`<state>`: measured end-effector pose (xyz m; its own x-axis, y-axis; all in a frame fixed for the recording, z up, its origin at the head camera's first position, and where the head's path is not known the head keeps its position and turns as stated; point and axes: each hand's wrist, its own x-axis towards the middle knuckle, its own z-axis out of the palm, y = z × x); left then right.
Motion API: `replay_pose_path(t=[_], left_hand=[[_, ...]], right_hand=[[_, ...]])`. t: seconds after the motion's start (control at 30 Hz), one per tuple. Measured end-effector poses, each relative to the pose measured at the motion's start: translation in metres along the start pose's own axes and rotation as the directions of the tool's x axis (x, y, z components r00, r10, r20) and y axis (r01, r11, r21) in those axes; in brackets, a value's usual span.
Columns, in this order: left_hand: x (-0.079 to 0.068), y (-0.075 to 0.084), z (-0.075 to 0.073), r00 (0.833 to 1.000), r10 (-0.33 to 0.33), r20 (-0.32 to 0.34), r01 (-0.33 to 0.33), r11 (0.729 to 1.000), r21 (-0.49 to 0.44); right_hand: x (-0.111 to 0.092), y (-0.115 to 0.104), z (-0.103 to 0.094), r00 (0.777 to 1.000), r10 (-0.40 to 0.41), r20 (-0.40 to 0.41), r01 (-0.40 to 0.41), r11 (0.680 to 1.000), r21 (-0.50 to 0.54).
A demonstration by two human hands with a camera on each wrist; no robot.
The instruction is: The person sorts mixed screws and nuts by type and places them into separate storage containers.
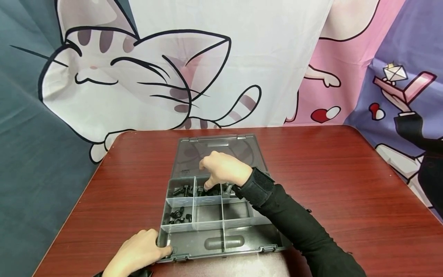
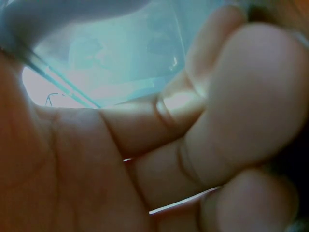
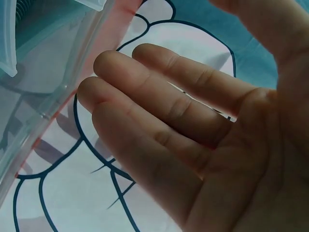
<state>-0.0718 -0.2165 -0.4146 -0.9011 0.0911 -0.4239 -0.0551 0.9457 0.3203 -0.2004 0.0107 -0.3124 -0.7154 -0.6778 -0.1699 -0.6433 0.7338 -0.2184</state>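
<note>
A grey translucent compartment box [image 1: 209, 212] lies on the table with its lid [image 1: 238, 148] folded back. My left hand [image 1: 138, 247] grips the front left corner, thumb over the rim and fingers against the outside wall. Above the back middle compartment hovers my right hand [image 1: 225, 168], its fingers loosely bent and nothing held in them. Black bolts [image 1: 186, 190] lie in the back left compartment, and more dark bolts [image 1: 212, 191] sit beneath the right hand. Black nuts [image 1: 178, 214] are in the left compartment of the middle row.
Silvery metal pieces [image 1: 228, 189] show in the back right compartment, partly hidden by the right wrist. The red-brown table [image 1: 346, 184] reaches back to a printed cloth [image 1: 270, 46] with cartoon cats.
</note>
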Motion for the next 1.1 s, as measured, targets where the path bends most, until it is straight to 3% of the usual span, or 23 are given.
replay_pose_path(t=[0.27,0.63,1.1], left_hand=[[0.0,0.0,0.0,1.0,0.004,-0.009,-0.004,1.0,0.012],[-0.004,0.004,0.001,0.997,0.032,-0.071,-0.032,0.999,0.012],[-0.002,0.004,0.001,1.0,0.013,-0.016,-0.013,1.0,-0.004]], right_hand=[[-0.003,0.004,-0.001,1.0,-0.001,-0.002,0.001,1.0,0.004],[-0.021,0.022,-0.007,0.997,0.073,-0.009,-0.073,0.997,0.03],[-0.042,0.05,-0.012,0.988,0.153,-0.005,-0.153,0.987,0.044]])
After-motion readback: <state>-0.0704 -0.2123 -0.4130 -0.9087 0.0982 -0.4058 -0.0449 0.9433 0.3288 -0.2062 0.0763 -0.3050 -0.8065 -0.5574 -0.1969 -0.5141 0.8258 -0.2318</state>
